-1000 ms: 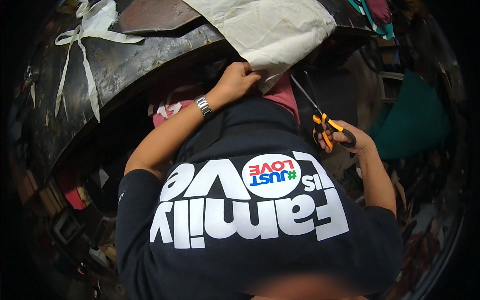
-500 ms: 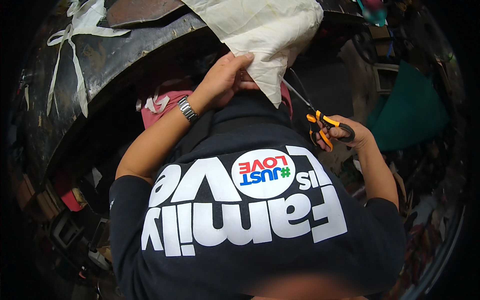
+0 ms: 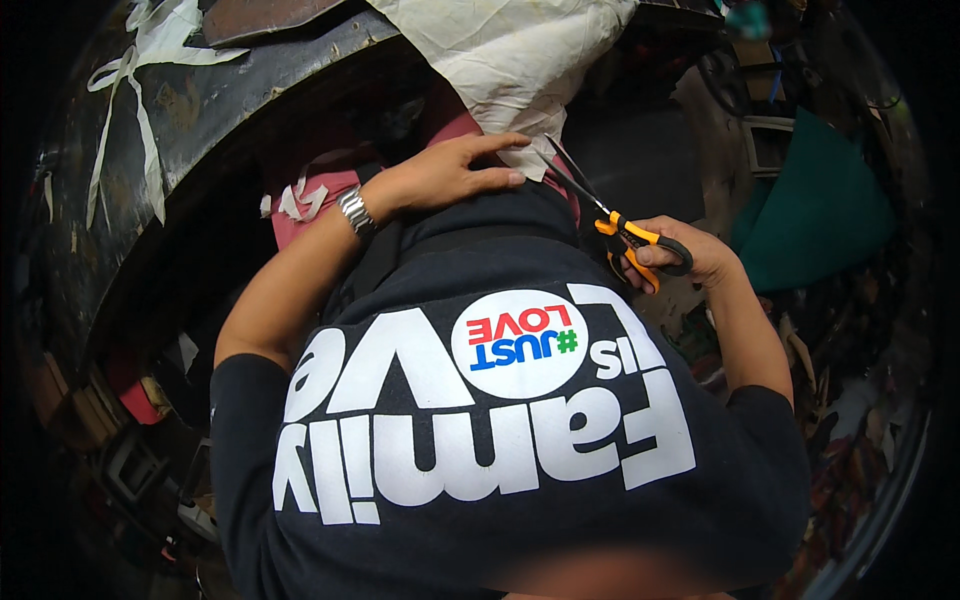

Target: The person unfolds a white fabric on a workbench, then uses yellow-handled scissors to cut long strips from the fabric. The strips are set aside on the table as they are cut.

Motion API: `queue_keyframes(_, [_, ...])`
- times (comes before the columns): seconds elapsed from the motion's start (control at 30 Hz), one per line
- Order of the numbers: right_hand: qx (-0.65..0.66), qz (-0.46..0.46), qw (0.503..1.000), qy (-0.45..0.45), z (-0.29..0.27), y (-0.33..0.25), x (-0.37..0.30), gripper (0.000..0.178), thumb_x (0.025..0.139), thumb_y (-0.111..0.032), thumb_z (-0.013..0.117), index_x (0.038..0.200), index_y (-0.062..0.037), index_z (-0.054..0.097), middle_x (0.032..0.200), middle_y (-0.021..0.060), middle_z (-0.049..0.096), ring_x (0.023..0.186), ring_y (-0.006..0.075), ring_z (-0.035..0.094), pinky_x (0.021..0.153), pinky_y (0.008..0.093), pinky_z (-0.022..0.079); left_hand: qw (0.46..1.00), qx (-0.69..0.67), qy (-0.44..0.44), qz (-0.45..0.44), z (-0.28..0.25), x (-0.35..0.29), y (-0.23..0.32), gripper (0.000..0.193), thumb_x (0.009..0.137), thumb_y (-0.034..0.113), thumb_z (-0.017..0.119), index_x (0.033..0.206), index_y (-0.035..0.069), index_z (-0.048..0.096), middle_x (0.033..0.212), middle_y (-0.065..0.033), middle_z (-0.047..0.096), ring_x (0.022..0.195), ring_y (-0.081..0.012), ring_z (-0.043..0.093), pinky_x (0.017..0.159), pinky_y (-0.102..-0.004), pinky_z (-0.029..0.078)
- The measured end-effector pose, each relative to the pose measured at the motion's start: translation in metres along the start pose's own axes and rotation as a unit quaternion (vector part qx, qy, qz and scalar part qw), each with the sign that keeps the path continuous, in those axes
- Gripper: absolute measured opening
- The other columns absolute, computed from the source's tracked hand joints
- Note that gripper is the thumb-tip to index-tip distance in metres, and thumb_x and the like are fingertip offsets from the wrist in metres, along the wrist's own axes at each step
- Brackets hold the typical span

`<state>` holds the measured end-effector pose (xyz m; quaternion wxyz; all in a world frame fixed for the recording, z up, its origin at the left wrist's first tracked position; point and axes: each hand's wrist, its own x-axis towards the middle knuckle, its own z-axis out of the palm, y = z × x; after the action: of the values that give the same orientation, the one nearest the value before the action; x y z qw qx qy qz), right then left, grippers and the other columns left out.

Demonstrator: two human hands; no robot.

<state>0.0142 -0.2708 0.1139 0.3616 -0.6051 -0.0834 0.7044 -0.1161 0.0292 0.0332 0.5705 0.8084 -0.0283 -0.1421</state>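
A cream cloth (image 3: pixel 510 60) hangs over the edge of the dark table, and its pointed corner reaches down to my lap. My left hand (image 3: pixel 465 172), wearing a metal-banded watch (image 3: pixel 355 211), lies at that corner with its index finger and thumb stretched apart; its other fingers are mostly hidden. In my right hand (image 3: pixel 690 250) are scissors (image 3: pixel 622 228) with orange and black handles. Their blades are slightly apart, with the tips beside the cloth's corner; whether the cloth lies between them is hard to make out.
White strips of cloth (image 3: pixel 150 130) hang over the worn dark table (image 3: pixel 230 110) at the far left, near a brown flat piece (image 3: pixel 265 18). Pink cloth (image 3: pixel 300 225) with white scraps lies by my left forearm. Green material (image 3: pixel 820 215) stands at the right.
My left hand has loosened from its pinch on the cloth, and its fingers have stretched out. The scissors have shifted slightly left and the cloth's corner has moved up and left.
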Motion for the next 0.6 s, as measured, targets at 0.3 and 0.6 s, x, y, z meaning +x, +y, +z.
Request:
queue_keyframes(0.3, [-0.009, 0.009, 1.0, 0.016, -0.005, 0.023, -0.017, 0.053, 0.076, -0.045, 0.074, 0.101, -0.0005, 0.06, 0.079, 0.0078, 0.064, 0.069, 0.0142, 0.063, 0.064, 0.0245, 0.052, 0.944, -0.281, 0.17, -0.036, -0.003, 0.029, 0.015, 0.024, 0.085, 0.014, 0.074, 0.103, 0.001, 0.064, 0.087, -0.0022, 0.066, 0.075, -0.0052, 0.061, 0.067, -0.0181, 0.05])
queue_keyframes(0.6, [0.012, -0.015, 1.0, -0.023, 0.011, 0.008, -0.024, 0.061, 0.073, -0.048, 0.076, 0.105, 0.0013, 0.058, 0.085, 0.0076, 0.064, 0.078, 0.0138, 0.064, 0.07, 0.024, 0.052, 0.959, -0.257, 0.121, 0.013, 0.005, 0.008, 0.039, 0.055, 0.078, 0.003, 0.077, 0.128, 0.001, 0.053, 0.111, -0.0091, 0.062, 0.083, -0.0053, 0.061, 0.074, -0.0177, 0.049])
